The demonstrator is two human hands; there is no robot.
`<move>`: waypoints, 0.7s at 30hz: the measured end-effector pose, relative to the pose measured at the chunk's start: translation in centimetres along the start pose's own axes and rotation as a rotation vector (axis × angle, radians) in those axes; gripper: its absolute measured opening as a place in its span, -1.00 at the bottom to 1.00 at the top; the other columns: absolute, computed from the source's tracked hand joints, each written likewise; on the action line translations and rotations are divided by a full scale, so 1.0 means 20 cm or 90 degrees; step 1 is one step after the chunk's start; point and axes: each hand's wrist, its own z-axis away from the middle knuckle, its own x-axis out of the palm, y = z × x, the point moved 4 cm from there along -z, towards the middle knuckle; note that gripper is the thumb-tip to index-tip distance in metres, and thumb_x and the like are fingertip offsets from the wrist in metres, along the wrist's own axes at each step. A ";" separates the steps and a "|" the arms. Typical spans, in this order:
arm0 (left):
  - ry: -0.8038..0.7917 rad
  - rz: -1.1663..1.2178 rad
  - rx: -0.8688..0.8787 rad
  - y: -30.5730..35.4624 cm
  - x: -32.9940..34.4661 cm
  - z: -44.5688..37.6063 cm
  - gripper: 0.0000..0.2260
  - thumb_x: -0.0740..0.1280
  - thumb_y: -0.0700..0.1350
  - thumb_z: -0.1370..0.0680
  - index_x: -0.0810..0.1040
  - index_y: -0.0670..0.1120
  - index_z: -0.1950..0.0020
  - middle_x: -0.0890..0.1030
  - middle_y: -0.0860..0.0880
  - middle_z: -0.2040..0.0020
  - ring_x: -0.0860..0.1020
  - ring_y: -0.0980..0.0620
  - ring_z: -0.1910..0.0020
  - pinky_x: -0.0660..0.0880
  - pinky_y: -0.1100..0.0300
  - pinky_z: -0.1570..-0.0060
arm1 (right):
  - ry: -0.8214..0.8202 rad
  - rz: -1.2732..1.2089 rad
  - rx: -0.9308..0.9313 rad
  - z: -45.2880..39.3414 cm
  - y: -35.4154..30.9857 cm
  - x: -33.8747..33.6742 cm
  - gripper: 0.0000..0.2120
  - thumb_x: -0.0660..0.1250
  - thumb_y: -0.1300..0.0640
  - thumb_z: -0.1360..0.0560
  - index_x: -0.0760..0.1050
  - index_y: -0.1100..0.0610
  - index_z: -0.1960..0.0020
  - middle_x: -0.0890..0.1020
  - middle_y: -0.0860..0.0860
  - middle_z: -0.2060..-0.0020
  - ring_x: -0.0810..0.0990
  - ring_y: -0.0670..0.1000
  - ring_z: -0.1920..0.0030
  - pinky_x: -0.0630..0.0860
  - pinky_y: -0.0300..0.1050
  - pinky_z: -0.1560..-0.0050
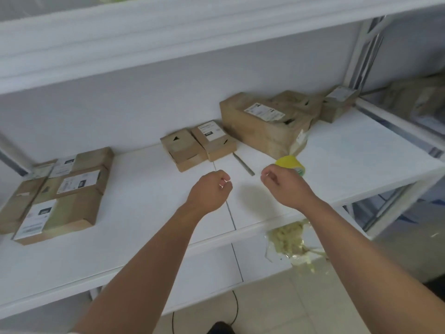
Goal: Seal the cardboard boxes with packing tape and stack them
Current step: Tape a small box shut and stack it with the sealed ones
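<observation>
Left hand (212,188) over shelf (149,189), fingers curled, thumb on forefinger; pinched thing, if any, too small to tell. Right hand (283,184) likewise. Tape roll (292,165) just behind right hand. Boxes: stack (60,191) 9 o'clock, small pair (197,144) 12, large box (262,121) 1.

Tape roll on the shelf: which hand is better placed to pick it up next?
Right, probably. The right hand hovers directly in front of the yellow tape roll, partly covering it. The left hand is further off, towards the shelf's middle. Both hands' fingers are curled and seem to hold nothing.
</observation>
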 end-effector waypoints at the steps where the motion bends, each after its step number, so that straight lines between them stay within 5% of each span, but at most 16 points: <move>1: 0.002 0.001 0.000 0.03 0.02 -0.04 -0.78 0.24 0.00 -0.63 0.55 -0.01 -0.23 0.59 0.07 -0.12 0.54 0.07 -0.02 0.48 0.15 -0.08 | 0.001 0.009 -0.003 -0.03 0.03 -0.02 -0.82 0.23 0.06 -0.61 0.55 0.12 -0.07 0.65 -0.04 0.23 0.60 0.01 0.17 0.55 -0.01 0.09; 8: 0.048 0.042 -0.030 0.04 0.13 -0.44 -0.75 0.25 -0.03 -0.63 0.53 -0.02 -0.28 0.54 0.01 -0.25 0.52 0.03 -0.19 0.47 0.08 -0.23 | 0.010 0.088 -0.060 -0.32 0.14 -0.10 -0.80 0.22 0.07 -0.61 0.56 0.12 -0.08 0.65 -0.05 0.08 0.58 -0.01 0.06 0.52 -0.06 0.06; 14: 0.055 -0.112 -0.052 -0.01 0.23 -0.75 -0.57 0.24 -0.02 -0.62 0.35 -0.03 -0.49 0.31 -0.15 -0.45 0.27 -0.22 -0.43 0.26 -0.03 -0.43 | 0.007 0.118 -0.056 -0.48 0.28 -0.18 -0.85 0.24 0.12 -0.58 0.56 0.14 0.00 0.62 -0.04 0.11 0.54 0.01 0.06 0.50 -0.02 0.08; 21: 0.017 -0.179 -0.126 -0.16 0.27 -0.95 -0.34 0.25 0.03 -0.61 0.00 0.02 -0.62 0.00 -0.07 -0.63 -0.06 -0.15 -0.61 0.03 -0.06 -0.56 | -0.060 0.123 -0.071 -0.54 0.43 -0.19 -0.86 0.25 0.11 -0.57 0.56 0.14 0.04 0.63 0.00 0.16 0.56 0.04 0.12 0.53 0.05 0.10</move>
